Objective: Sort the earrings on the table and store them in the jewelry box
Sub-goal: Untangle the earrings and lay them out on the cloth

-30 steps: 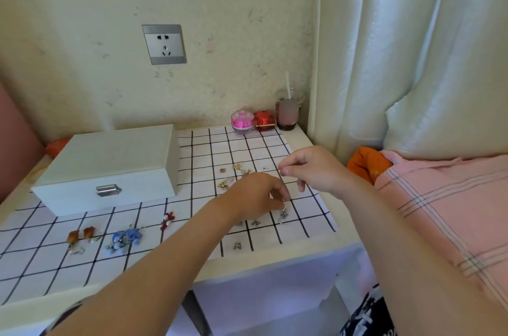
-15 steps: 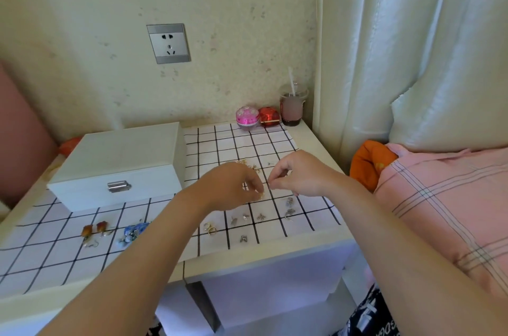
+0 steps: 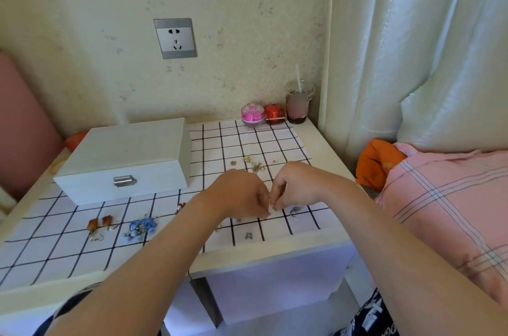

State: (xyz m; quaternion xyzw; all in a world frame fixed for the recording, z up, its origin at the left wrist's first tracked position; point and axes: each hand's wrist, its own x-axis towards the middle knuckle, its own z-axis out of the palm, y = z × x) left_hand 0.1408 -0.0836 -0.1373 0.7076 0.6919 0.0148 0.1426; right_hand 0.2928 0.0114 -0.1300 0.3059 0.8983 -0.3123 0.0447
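A closed white jewelry box [image 3: 123,160] with a metal clasp stands on the left of the checked table mat [image 3: 55,250]. Small earrings lie scattered: amber ones [image 3: 99,223], blue flower ones [image 3: 141,227], a gold cluster [image 3: 254,164], silver pieces [image 3: 295,210] and a tiny one [image 3: 248,235] near the front edge. My left hand [image 3: 239,195] and right hand [image 3: 295,184] meet fingertip to fingertip just above the mat, pinching a small silver earring [image 3: 273,208] between them. Other earrings under the hands are hidden.
At the back of the table stand a pink round case [image 3: 252,113], a red case [image 3: 274,113] and a plastic cup with a straw [image 3: 298,105]. A wall socket [image 3: 175,38] is above. A curtain and a pink checked bed cover [image 3: 453,198] lie to the right.
Both hands came together from apart and dropped toward the front of the mat, fingertips now touching over a small earring. The view shifted slightly.
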